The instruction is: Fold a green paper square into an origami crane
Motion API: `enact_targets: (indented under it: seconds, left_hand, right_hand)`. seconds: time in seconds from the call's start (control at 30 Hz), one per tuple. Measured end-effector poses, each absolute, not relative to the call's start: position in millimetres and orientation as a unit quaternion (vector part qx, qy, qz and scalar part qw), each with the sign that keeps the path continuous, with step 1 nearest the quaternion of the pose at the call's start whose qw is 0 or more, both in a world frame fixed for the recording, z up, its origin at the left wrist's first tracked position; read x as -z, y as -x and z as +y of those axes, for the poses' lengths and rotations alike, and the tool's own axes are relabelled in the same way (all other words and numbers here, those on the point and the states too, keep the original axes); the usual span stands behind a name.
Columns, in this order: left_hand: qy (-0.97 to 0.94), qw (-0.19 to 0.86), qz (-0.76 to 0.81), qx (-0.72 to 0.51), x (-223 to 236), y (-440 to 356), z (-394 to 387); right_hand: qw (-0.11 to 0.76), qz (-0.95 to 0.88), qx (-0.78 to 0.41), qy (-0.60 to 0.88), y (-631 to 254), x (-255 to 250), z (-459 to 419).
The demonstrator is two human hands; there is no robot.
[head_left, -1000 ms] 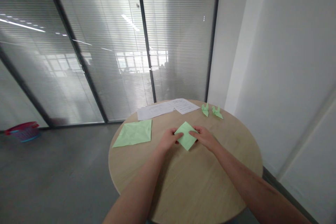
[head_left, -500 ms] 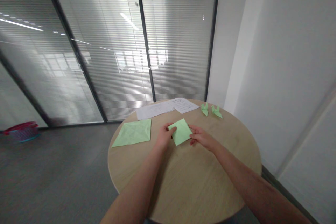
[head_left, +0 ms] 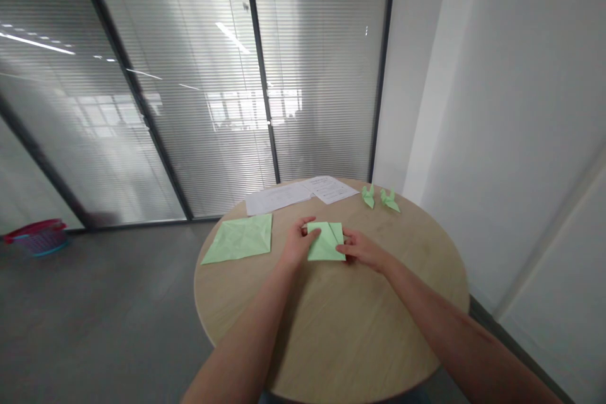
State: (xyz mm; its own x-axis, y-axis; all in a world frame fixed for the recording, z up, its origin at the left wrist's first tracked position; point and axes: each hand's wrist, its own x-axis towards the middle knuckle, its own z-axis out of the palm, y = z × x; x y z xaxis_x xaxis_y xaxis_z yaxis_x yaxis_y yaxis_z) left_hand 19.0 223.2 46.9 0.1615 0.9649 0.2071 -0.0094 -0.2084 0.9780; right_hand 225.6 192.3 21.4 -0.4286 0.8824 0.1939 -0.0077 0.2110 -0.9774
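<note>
Between my hands is a small folded square of green paper (head_left: 326,247), with a slanting fold edge visible on its upper face. My left hand (head_left: 299,240) pinches its left side, thumb on top and fingers behind. On the right side, my right hand (head_left: 360,248) grips the same paper between thumb and fingers. To the left, a larger creased sheet of green paper (head_left: 241,238) lies spread on the table. Two folded green paper figures, a left one (head_left: 368,196) and a right one (head_left: 389,201), stand near the table's far right edge.
Everything rests on a round wooden table (head_left: 350,328). White printed sheets (head_left: 279,197) overlap along its far edge. A red and blue basket (head_left: 38,237) sits on the floor at far left. Glass panels with blinds rise behind, and a white wall is at right.
The folded green paper has turned from a tilted, diamond-like position to nearly square-on, and a slanting fold edge now shows on it. My right thumb has come onto its upper face.
</note>
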Motion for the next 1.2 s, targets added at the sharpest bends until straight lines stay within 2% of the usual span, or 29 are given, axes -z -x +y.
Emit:
enact_targets:
  seconds: [0.13,0.43,0.87,1.07,1.2]
  left_hand:
    - [-0.585,0.466,0.412,-0.52,-45,-18,228]
    - [-0.613,0.489,0.385,-0.487,-35,-18,237]
    - [-0.566,0.498,0.408,-0.515,-44,-15,229]
    - [-0.586,0.537,0.387,-0.467,-42,-16,227]
    - [-0.606,0.558,0.372,-0.429,-41,-17,225]
  right_hand:
    - [0.397,-0.662,-0.53,0.351,-226,-17,196]
    - [0.41,-0.667,-0.491,0.381,-225,-18,198]
    - [0.364,-0.682,-0.535,0.341,-225,-17,197]
    - [0.433,-0.597,-0.568,0.364,-228,-23,196]
    - [0.442,-0.549,-0.613,0.357,-229,-28,193]
